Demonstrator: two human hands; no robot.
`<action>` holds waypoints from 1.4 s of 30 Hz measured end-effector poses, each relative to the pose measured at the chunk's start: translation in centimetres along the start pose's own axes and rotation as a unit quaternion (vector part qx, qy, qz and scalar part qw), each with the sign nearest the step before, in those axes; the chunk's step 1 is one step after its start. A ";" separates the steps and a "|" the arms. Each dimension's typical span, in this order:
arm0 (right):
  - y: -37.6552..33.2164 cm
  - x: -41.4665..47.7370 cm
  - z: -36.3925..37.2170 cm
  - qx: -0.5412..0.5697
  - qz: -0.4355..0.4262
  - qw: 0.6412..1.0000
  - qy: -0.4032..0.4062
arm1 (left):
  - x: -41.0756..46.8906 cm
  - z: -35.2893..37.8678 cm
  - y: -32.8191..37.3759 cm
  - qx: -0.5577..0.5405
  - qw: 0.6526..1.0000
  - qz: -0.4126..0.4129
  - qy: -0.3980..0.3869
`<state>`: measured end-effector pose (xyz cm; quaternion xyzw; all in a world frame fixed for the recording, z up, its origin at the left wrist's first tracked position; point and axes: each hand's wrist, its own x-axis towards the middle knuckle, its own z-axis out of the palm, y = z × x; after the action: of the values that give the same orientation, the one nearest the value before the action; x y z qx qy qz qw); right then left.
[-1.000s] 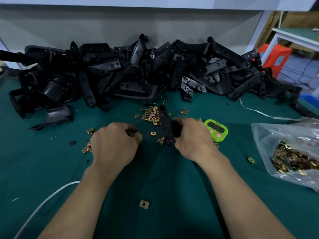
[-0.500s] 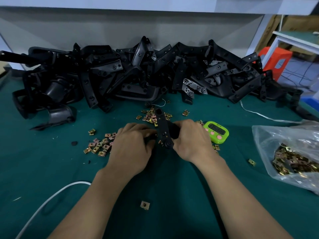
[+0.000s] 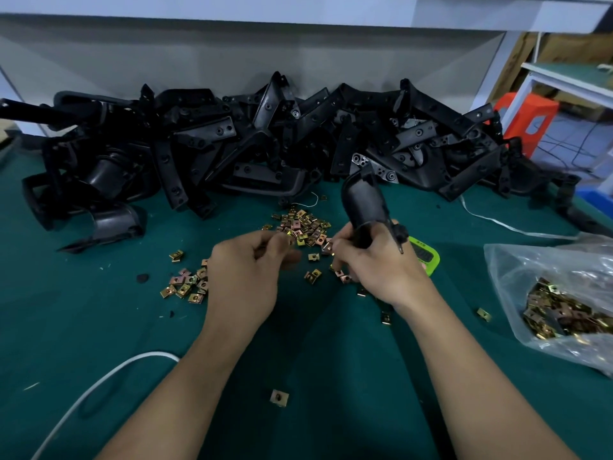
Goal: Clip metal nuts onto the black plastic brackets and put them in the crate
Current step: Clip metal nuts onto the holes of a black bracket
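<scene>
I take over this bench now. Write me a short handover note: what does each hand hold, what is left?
Right hand grips one black bracket, raised over the mat.
Left hand: fingers curled beside the loose nuts; whether it pinches one is unclear.
Bracket pile at the back, bag of nuts at right.
No crate in view.
Nothing visibly finished; clipping and crating remain.

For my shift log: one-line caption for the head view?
Right hand grips a black bracket tilted over scattered metal nuts; left hand hovers alongside, fingers curled.

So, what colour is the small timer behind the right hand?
The timer is lime green, dark screen; head view shows it.
</scene>
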<state>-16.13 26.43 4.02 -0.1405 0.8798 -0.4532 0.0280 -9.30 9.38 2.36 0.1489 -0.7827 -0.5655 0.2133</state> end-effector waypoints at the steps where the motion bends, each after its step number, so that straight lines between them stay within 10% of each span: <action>1: 0.0 0.0 0.0 -0.002 -0.005 1.000 -0.007 | 0.0 0.1 0.2 -0.058 0.998 -0.022 0.001; 14: 0.3 -0.7 0.6 -0.201 -0.035 0.976 0.075 | 0.3 -0.6 0.7 -0.321 0.938 -0.125 -0.037; 42: 0.2 -0.7 0.9 -0.349 -0.053 0.929 0.109 | -0.8 -0.9 2.0 -0.283 0.948 -0.106 -0.103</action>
<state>-15.39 26.03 3.28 -0.1377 0.9714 -0.1309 -0.1427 -8.15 9.69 4.38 0.1057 -0.5878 -0.7953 0.1041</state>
